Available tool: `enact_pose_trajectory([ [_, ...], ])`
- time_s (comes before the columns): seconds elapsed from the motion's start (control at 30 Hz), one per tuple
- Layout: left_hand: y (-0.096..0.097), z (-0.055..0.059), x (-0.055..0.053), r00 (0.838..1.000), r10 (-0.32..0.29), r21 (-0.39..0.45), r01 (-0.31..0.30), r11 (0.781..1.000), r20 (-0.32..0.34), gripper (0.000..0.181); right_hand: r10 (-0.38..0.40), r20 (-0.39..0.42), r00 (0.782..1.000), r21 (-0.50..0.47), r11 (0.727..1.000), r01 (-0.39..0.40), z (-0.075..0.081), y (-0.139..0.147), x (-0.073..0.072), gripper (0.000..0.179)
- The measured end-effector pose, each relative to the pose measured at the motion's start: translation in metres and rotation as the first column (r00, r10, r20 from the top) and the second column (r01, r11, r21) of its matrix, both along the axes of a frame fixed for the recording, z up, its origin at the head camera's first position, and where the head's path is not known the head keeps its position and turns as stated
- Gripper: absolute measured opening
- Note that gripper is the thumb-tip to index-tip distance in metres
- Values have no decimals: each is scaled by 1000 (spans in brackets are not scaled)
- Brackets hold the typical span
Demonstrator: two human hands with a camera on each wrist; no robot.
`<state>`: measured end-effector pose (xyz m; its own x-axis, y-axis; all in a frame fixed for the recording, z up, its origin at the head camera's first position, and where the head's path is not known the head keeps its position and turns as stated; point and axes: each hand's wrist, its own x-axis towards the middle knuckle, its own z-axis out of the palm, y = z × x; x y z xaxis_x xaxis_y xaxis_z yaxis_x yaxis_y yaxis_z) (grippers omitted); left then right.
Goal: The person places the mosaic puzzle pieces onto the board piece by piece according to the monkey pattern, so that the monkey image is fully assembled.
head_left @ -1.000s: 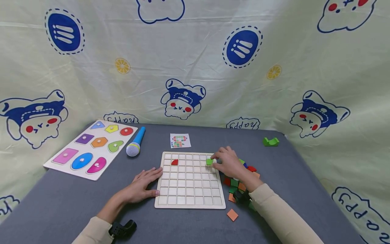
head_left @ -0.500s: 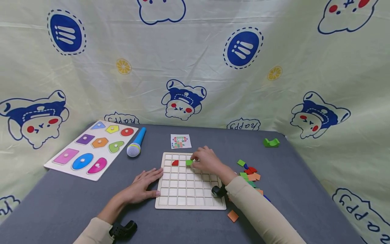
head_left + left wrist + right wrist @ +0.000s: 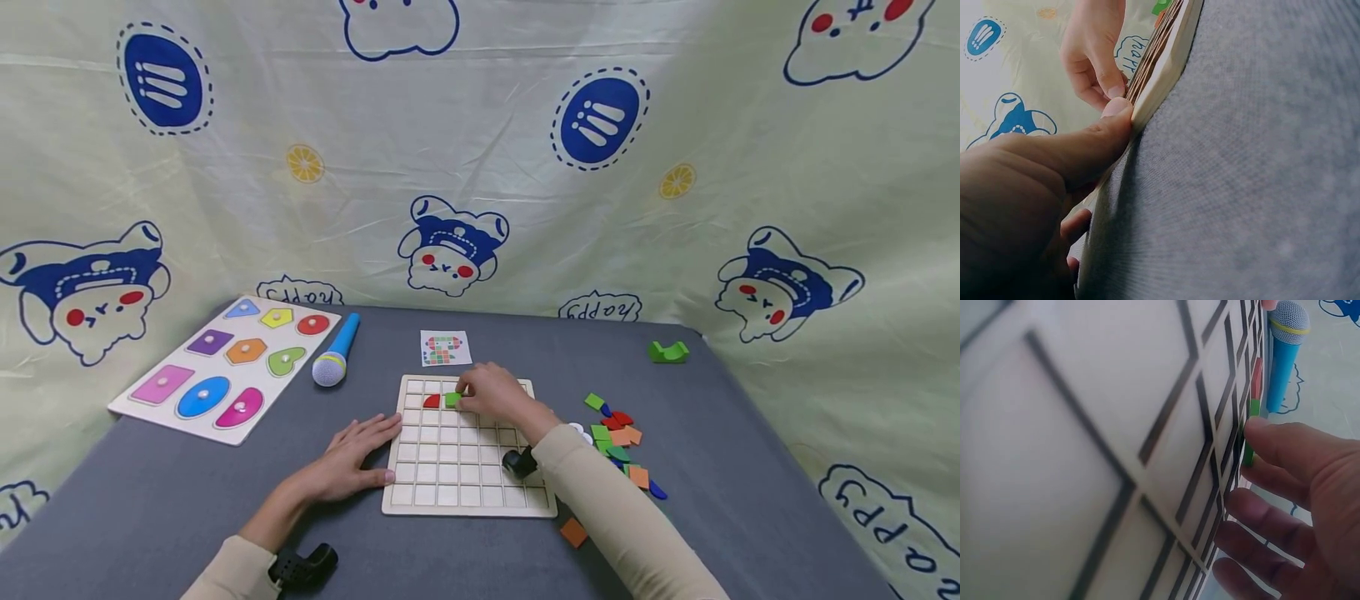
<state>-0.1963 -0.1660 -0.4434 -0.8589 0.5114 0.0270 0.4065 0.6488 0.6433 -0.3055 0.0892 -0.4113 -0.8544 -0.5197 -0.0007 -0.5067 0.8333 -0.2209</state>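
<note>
My right hand (image 3: pixel 495 393) pinches a green square tile (image 3: pixel 452 400) between thumb and index finger, at the upper rows of a pale wooden grid board (image 3: pixel 447 475). Just left of that tile lies a red quarter-round piece (image 3: pixel 432 401) on the grid. In the right wrist view the thumb partly covers the green tile (image 3: pixel 1254 407), and the other fingers spread loosely near the board. Against the board's left edge rests my left hand (image 3: pixel 348 458), fingers extended. The left wrist view shows its thumb (image 3: pixel 1116 115) touching the board's rim (image 3: pixel 1163 81).
Several coloured pieces (image 3: pixel 600 433) lie right of the board, partly behind the right arm, with an orange tile (image 3: pixel 573 532) nearer. A pattern card (image 3: pixel 445 348) lies behind the board. Left are a toy microphone (image 3: pixel 336 354) and shape puzzle (image 3: pixel 165 423). A green curved block (image 3: pixel 667 352) sits far right.
My right hand has carried the green tile leftward across the board, from near its right edge to beside the red piece. The left hand has stayed at the board's left edge.
</note>
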Motion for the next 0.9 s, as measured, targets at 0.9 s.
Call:
enact_pose_trajectory([
  [0.9, 0, 2, 1, 1000, 1, -5, -1, 1000, 6, 72, -10, 17, 1000, -44, 999, 11, 2, 10, 9, 31],
])
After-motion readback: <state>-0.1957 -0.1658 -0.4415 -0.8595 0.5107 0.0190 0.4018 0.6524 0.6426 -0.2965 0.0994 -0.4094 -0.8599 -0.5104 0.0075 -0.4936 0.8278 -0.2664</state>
